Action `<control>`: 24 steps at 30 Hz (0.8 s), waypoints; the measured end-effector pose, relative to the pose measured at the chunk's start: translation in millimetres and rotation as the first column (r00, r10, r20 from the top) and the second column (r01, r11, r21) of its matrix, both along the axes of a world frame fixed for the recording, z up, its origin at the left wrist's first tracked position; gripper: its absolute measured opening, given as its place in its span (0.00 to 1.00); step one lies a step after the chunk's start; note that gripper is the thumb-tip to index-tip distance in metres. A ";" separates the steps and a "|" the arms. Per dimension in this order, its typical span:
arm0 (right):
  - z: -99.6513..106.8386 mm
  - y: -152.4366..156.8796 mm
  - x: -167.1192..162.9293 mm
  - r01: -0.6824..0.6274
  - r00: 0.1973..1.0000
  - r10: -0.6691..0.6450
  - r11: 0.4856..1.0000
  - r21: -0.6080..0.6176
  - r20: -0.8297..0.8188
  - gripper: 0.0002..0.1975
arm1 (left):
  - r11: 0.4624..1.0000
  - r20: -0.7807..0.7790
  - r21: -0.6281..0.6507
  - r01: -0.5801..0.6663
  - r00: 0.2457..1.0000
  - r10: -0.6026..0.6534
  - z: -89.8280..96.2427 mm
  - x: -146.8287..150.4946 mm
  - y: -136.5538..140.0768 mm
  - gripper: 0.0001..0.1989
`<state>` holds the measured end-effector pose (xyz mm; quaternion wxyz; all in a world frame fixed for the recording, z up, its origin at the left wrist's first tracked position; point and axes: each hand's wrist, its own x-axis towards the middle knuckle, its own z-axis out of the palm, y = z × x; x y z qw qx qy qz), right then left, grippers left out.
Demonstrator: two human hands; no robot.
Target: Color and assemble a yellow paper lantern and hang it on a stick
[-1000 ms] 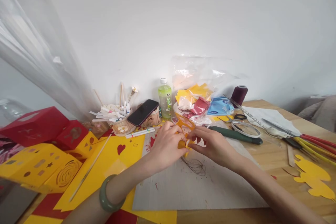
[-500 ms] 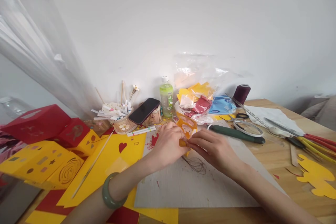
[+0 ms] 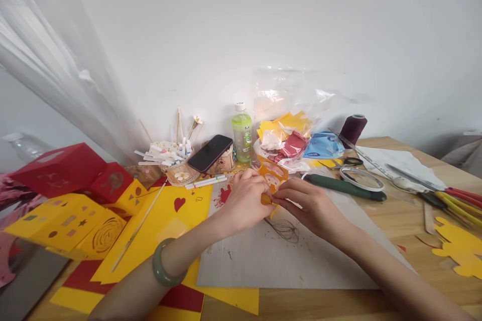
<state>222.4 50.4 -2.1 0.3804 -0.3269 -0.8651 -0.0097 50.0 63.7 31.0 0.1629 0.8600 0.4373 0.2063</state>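
Observation:
Between my two hands, above the grey board (image 3: 241,266), is a small yellow paper cutout (image 3: 275,173) with cut-out openings. My left hand (image 3: 246,200) grips its left side, with the fingers curled and partly hidden. On the other side, my right hand (image 3: 305,205) pinches the lower edge of the paper between thumb and fingertips. A loose coil of thin dark thread (image 3: 286,229) lies on the board just below the cutout. A green bangle (image 3: 164,266) circles my left wrist.
Yellow paper sheets (image 3: 150,241) and folded red (image 3: 56,168) and yellow (image 3: 64,225) paper boxes lie at left. Behind stand a phone (image 3: 211,153) on a holder, a green drink bottle (image 3: 241,133) and a plastic bag of scraps (image 3: 286,130). A green-handled knife (image 3: 344,188) and tape roll (image 3: 361,179) lie right.
The view has shifted slightly, so everything sits a little to the right and higher. Both hands keep hold of the yellow cutout; the right fingers have moved slightly along its lower edge.

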 end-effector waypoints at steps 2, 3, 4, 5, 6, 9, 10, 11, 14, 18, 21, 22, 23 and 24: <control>0.3 0.8 0.1 -0.005 1.000 0.005 1.000 -0.002 -0.003 0.09 | 1.000 -0.012 0.000 0.001 1.000 -0.001 0.1 0.0 0.3 0.02; 0.5 1.2 0.2 -0.006 1.000 0.006 1.000 -0.003 -0.004 0.09 | 1.000 -0.017 0.003 0.003 1.000 -0.003 0.0 -0.1 0.5 0.02; 0.5 1.7 0.5 -0.009 1.000 0.009 1.000 -0.005 -0.004 0.09 | 1.000 -0.021 0.006 0.006 1.000 -0.006 -0.2 -0.2 0.8 0.02; 0.5 2.2 0.8 -0.012 1.000 0.012 1.000 -0.005 -0.002 0.09 | 1.000 -0.022 0.008 0.008 1.000 -0.008 -0.4 -0.3 1.0 0.02; 0.5 2.6 1.1 -0.016 1.000 0.016 1.000 -0.006 0.001 0.08 | 1.000 -0.020 0.008 0.012 1.000 -0.012 -0.6 -0.5 1.2 0.02; 0.2 3.4 2.0 -0.026 1.000 0.026 1.000 -0.005 0.012 0.07 | 1.000 -0.011 0.007 0.016 1.000 -0.016 -0.9 -0.7 1.5 0.02; 0.3 3.3 2.3 -0.028 0.999 0.028 1.000 -0.005 0.016 0.07 | 1.000 -0.009 0.009 0.016 1.000 -0.016 -0.9 -0.8 1.5 0.02; 0.5 3.1 2.4 -0.029 0.999 0.029 1.000 -0.005 0.019 0.07 | 1.000 -0.010 0.012 0.018 1.000 -0.017 -0.9 -0.8 1.5 0.01; 1.5 2.2 2.4 -0.031 0.999 0.031 1.000 0.003 0.027 0.07 | 0.999 -0.009 0.016 0.029 1.000 -0.029 -1.1 -1.1 1.8 0.01; 2.6 2.7 1.3 -0.030 0.999 0.030 0.999 0.016 0.032 0.08 | 0.997 0.007 0.040 0.059 0.998 -0.060 -2.7 -1.8 3.3 0.01; 1.6 4.4 1.0 -0.029 0.999 0.028 0.999 0.020 0.032 0.08 | 0.997 -0.003 0.053 0.064 0.998 -0.064 -3.9 -2.4 4.0 0.01; 1.0 4.8 1.1 -0.027 0.999 0.026 0.999 0.020 0.033 0.09 | 0.997 -0.004 0.054 0.064 0.998 -0.064 -4.0 -2.5 4.1 0.01; 0.6 5.2 1.4 -0.023 0.999 0.023 1.000 0.020 0.033 0.09 | 0.996 -0.004 0.053 0.065 0.998 -0.065 -3.9 -2.7 4.0 0.01; 0.3 5.4 1.7 -0.020 0.999 0.019 1.000 0.020 0.033 0.10 | 0.997 -0.003 0.050 0.067 0.998 -0.066 -3.7 -2.8 3.8 0.02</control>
